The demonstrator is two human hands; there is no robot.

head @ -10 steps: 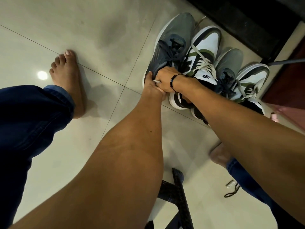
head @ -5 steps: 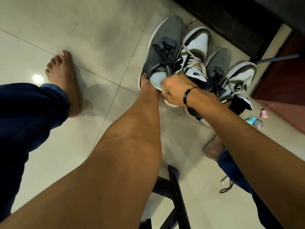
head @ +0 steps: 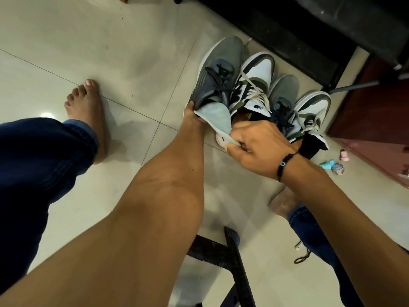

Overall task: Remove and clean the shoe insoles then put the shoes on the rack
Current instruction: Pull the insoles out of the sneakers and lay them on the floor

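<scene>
Glossy cream floor tiles (head: pixel 124 52), dim room

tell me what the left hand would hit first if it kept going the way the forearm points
The left hand already grips the heel of the nearer grey shoe, so it would meet that shoe first. Going on along it, the dark furniture base looks next, though depth is unclear.

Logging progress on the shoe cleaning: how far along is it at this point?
Done: nothing finished yet; all four shoes sit on the floor. In hand: the right hand is pulling a pale insole out of the grey shoe, which the left hand steadies at the heel. Left: the other grey shoe and the two white-and-green sneakers, cleaning the insoles, racking the shoes.
</scene>
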